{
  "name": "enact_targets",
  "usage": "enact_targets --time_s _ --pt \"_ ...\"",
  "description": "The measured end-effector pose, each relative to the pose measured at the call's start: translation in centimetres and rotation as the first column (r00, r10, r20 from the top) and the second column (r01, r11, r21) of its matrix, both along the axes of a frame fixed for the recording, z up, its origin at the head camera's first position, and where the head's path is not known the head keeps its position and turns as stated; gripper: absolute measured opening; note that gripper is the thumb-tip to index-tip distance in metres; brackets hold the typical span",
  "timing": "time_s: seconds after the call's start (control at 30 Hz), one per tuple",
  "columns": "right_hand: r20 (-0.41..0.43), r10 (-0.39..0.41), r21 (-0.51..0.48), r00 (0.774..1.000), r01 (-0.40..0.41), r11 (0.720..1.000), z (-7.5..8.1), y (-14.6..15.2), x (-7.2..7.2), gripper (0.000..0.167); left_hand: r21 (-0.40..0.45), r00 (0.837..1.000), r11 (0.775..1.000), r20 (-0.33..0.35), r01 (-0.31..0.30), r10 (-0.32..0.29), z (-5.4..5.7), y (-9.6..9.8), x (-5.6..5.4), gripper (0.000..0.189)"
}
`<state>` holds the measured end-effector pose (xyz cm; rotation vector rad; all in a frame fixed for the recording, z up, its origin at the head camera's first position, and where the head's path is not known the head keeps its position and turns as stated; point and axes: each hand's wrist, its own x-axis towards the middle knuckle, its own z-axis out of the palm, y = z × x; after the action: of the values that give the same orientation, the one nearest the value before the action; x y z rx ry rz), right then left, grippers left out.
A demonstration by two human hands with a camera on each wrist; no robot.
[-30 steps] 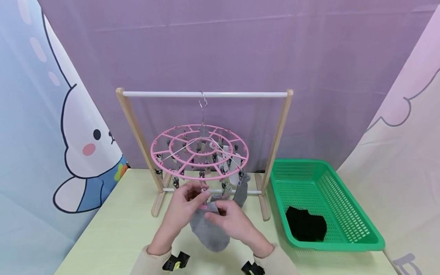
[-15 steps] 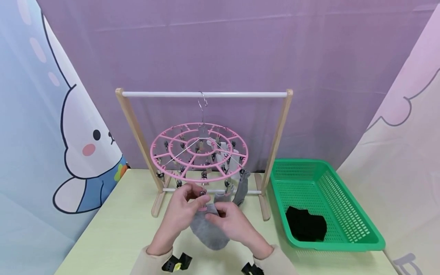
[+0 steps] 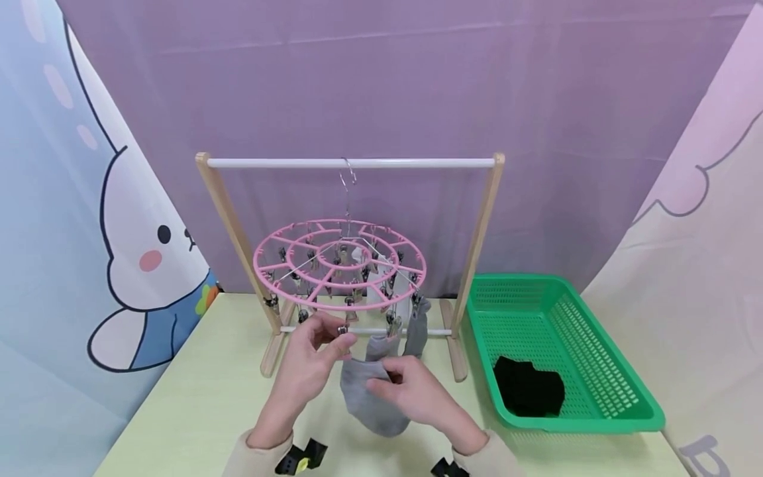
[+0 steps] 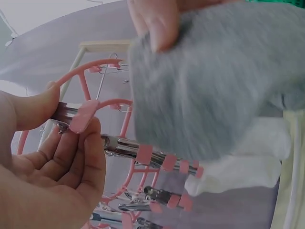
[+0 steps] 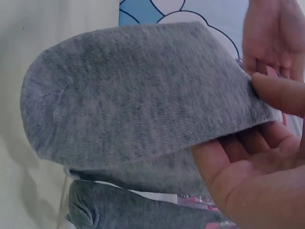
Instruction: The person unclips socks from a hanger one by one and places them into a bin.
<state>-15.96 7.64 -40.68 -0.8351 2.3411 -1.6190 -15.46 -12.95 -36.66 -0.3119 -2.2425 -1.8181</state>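
Grey sock (in right fingers)

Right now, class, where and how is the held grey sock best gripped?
Probably pinch the grey sock by the right end of its cuff, right hand from the right: the toe hangs low, and the cuff's left end faces the clip in the left hand, so leave it uncovered.

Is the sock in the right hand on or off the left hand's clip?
Off: the left wrist view shows a gap between the sock and the clip.

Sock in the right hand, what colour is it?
Mottled grey sock, clearest in the right wrist view.
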Motion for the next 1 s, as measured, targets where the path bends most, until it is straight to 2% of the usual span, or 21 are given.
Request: enact_targets --time_s 0.2,0.3,0.47,0.73,0.87,1.0 --pt "-0.009 0.049 -0.004 0.999 -0.049 0.999 0.3 1.7 -0.1 0.036 0.027 1.0 1.0 0.03 -0.01 0.01 -0.4 -0.3 0.1 0.024" --pt "-0.018 0.043 -0.006 0.999 -0.043 0.999 0.6 2.5 0.0 0.038 0.055 0.999 0.998 0.051 -0.012 0.009 -0.7 -0.5 0.1 0.025" --pt "-0.023 0.015 0.0 1.0 -0.015 1.0 1.5 4.2 0.2 0.04 0.046 0.998 0.998 0.048 -0.035 0.033 -0.8 -0.8 0.1 0.024" --pt "-0.006 -0.095 0.043 0.995 0.096 0.994 3.0 7.2 0.2 0.04 0.054 0.997 0.996 0.041 -0.072 0.07 -1.0 -1.4 -0.1 0.023" --pt "0.014 -0.143 0.053 0.99 0.142 0.988 4.0 8.6 0.3 0.028 0.055 0.995 0.993 0.024 -0.101 0.1 -1.0 -1.6 -0.3 0.024" --pt "-0.011 -0.187 0.048 0.982 0.187 0.981 4.8 9.9 0.2 0.021 0.067 0.992 0.99 0.006 -0.127 0.127 -1.1 -1.8 -0.5 0.025"
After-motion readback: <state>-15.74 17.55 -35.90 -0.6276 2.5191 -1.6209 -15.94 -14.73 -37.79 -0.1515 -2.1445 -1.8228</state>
